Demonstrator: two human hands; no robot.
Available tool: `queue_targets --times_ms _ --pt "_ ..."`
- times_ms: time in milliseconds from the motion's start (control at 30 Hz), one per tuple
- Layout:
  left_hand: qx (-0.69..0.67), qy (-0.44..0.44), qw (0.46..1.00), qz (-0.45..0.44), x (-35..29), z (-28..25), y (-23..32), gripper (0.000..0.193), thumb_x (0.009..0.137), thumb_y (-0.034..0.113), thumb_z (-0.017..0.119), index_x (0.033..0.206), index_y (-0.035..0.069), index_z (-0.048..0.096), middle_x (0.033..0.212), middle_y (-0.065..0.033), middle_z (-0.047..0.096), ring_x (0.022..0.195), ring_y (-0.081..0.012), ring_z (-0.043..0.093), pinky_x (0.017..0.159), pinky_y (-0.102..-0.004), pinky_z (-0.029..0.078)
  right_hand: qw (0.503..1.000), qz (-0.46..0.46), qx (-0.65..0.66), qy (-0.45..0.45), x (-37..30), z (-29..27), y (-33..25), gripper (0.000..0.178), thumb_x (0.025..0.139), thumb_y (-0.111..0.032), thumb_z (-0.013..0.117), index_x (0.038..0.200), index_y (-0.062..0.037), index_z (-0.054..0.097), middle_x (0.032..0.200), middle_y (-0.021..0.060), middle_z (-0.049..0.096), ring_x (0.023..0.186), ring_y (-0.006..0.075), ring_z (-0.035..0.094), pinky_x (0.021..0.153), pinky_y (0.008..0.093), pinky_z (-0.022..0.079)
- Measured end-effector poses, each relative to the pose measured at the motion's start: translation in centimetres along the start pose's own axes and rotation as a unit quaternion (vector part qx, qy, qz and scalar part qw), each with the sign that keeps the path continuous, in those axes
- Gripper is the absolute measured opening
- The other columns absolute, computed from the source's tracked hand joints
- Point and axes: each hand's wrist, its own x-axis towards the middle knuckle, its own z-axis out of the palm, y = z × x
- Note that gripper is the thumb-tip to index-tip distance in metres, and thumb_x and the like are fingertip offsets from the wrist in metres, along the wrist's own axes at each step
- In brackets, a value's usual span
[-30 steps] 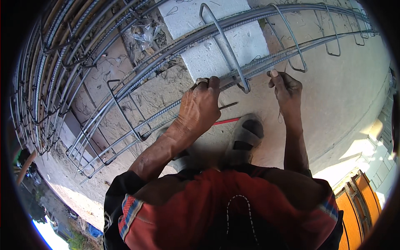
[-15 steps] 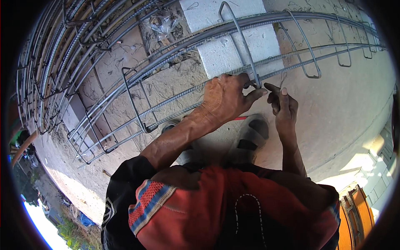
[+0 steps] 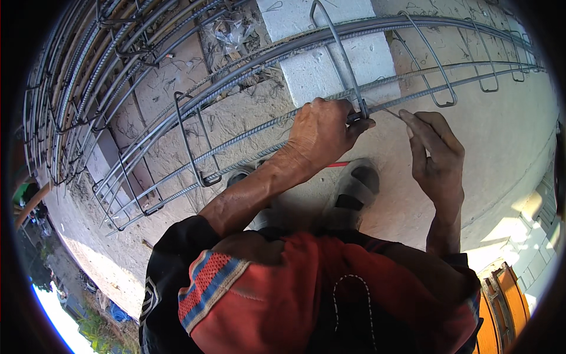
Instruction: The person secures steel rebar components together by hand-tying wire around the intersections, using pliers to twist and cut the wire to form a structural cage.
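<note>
My left hand point(image 3: 321, 133) is closed around a long ribbed rebar point(image 3: 247, 133) right where a bent steel stirrup point(image 3: 342, 56) crosses it. My right hand point(image 3: 433, 153) pinches a thin tie wire point(image 3: 390, 112) that runs from the stirrup joint to its fingertips. The rebar belongs to a long cage of parallel bars point(image 3: 283, 50) with several stirrups, lying across a concrete floor point(image 3: 501, 135). A white block point(image 3: 321, 71) props the cage up under the joint.
More stacked rebar cages point(image 3: 76, 76) lie at the upper left. My sandalled feet point(image 3: 354, 189) stand below the cage beside a thin red rod point(image 3: 337, 164). Loose wire scraps litter the floor. An orange wooden object point(image 3: 501, 307) sits lower right.
My left hand has slid right along the bar to the stirrup joint. My right hand has come lower and closer, now drawing the wire out from the joint.
</note>
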Motion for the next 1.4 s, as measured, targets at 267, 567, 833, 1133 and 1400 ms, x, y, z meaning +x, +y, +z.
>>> queue_targets --times_ms 267,567,833,1133,1400 --pt "-0.174 0.006 0.984 -0.039 -0.4 -1.9 0.2 0.066 0.065 0.022 0.076 0.121 0.003 0.046 0.074 -0.0144 0.066 0.061 -0.0232 0.065 0.062 -0.0343 0.052 0.967 -0.05 -0.21 -0.134 2.8 -1.9 -2.0 0.02 0.073 -0.002 0.06 0.092 -0.004 0.063 0.08 0.0049 0.056 0.07 0.0197 0.063 0.053 0.0313 0.05" --pt "-0.16 0.031 0.986 0.017 -0.1 -1.5 -0.4 0.014 0.077 0.014 0.067 0.088 0.005 0.071 0.081 -0.011 0.069 0.063 -0.0196 0.064 0.064 -0.0321 0.051 0.948 -0.1 -0.226 -0.202 4.0 1.4 -2.3 0.015 0.071 -0.005 0.056 0.084 -0.0004 0.06 0.08 0.0089 0.06 0.073 0.0225 0.064 0.058 0.0344 0.051" --pt "-0.201 -0.032 0.979 -0.027 0.2 -1.4 -0.8 0.022 0.08 0.023 0.066 0.089 0.004 0.071 0.071 -0.0096 0.068 0.055 -0.0124 0.058 0.056 -0.0286 0.048 0.988 0.015 -0.101 -0.116 -0.5 -0.6 -1.3 0.023 0.072 0.004 0.059 0.095 0.0003 0.062 0.08 0.0099 0.061 0.067 0.0233 0.063 0.055 0.0316 0.051" --pt "-0.206 -0.067 0.975 -0.054 0.5 -1.8 -0.5 0.037 0.085 0.037 0.061 0.084 0.001 0.07 0.065 -0.0093 0.066 0.057 -0.0119 0.056 0.056 -0.0296 0.047 1.0 -0.017 -0.005 0.0 -4.0 2.2 1.1 0.03 0.069 0.01 0.06 0.097 -0.0012 0.063 0.084 0.0073 0.062 0.068 0.0211 0.063 0.055 0.0296 0.053" --pt "-0.141 -0.094 0.985 -0.03 0.7 -2.4 0.2 0.041 0.088 0.038 0.057 0.084 0.0 0.069 0.064 -0.0115 0.065 0.058 -0.0156 0.06 0.06 -0.0336 0.048 0.994 -0.071 -0.078 0.017 -2.1 0.8 1.0 0.031 0.067 0.008 0.064 0.095 -0.0031 0.064 0.083 0.0055 0.061 0.067 0.0191 0.062 0.053 0.0276 0.051"
